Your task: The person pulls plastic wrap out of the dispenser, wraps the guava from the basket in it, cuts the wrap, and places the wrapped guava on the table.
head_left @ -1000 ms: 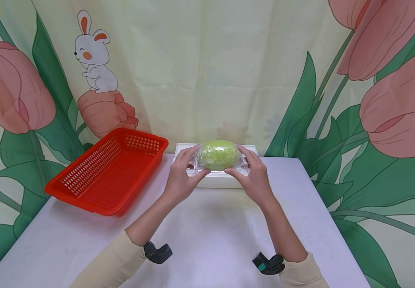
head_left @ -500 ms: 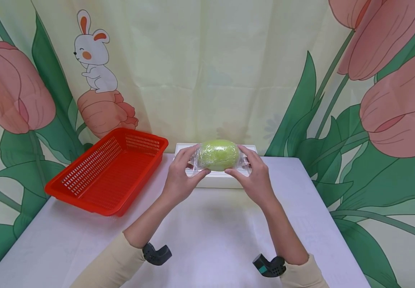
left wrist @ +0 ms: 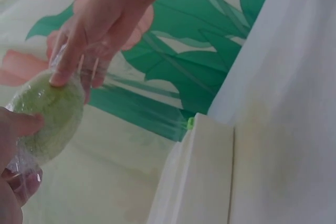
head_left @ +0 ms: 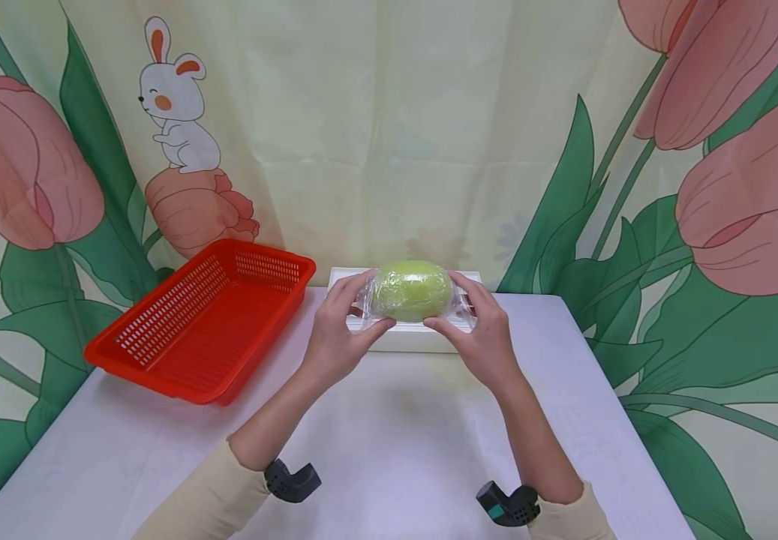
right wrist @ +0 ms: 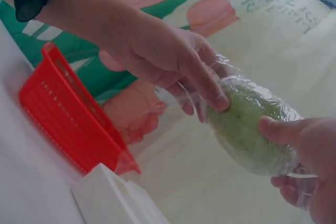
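A green oval melon [head_left: 411, 291] wrapped in clear plastic film is held up in both hands over a white box [head_left: 410, 342]. My left hand [head_left: 340, 324] grips its left end, thumb on the near side and fingers behind. On the right end, my right hand [head_left: 483, 330] holds it the same way. Loose film bunches out at both ends between the fingers. In the left wrist view the melon [left wrist: 50, 114] hangs well above the box [left wrist: 202, 171], which has a small green piece [left wrist: 190, 123] on its edge. The right wrist view shows both thumbs pressing the melon [right wrist: 249, 124].
A red perforated plastic basket [head_left: 202, 337] stands to the left on the white-covered table [head_left: 402, 450], with nothing in it. Behind the table hangs a curtain [head_left: 389, 135] printed with tulips and a rabbit. Dark devices [head_left: 292, 481] are strapped to both wrists.
Both hands keep their hold on the melon, which has come up very slightly. The right hand has shifted a little to the right, and both forearms sit slightly lower in view.
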Available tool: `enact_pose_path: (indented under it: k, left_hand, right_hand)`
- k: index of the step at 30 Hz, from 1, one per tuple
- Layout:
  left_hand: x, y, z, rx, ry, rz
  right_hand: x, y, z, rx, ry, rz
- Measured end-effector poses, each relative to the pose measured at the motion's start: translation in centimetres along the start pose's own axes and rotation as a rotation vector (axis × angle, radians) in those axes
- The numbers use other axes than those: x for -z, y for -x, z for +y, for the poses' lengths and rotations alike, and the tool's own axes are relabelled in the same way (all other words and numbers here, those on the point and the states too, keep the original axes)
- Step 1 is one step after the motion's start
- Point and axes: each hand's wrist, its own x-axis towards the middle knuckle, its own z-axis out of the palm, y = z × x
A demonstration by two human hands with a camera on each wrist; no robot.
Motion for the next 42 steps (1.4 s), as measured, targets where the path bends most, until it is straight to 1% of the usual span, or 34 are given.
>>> enact_pose_path:
  k: [6, 13, 28, 33, 37, 42]
  left_hand:
    - [0.2, 0.2, 0.3, -0.011, -0.011, 0.004]
    - [0.5, 0.4, 0.8, -0.006, -0.026, 0.001]
    - [0.9, 0.8, 1.6, -0.014, -0.029, 0.003]
    - [1.0, 0.9, 1.9, -0.049, -0.051, 0.014]
    - [1.0, 1.0, 2.0, -0.08, -0.079, 0.011]
    - [0.7, 0.8, 1.4, -0.116, -0.111, -0.04]
  right_hand:
    - [0.3, 0.2, -0.5, -0.003, 0.001, 0.0]
    - [0.5, 0.4, -1.0, -0.004, 0.023, 0.005]
    - [0.9, 1.0, -1.7, 0.023, 0.011, 0.031]
    - [1.1, 1.0, -1.8, 0.045, -0.004, 0.047]
    - [1.1, 1.1, -1.6, 0.063, -0.03, 0.066]
    - [1.1, 1.0, -1.2, 0.066, -0.06, 0.083]
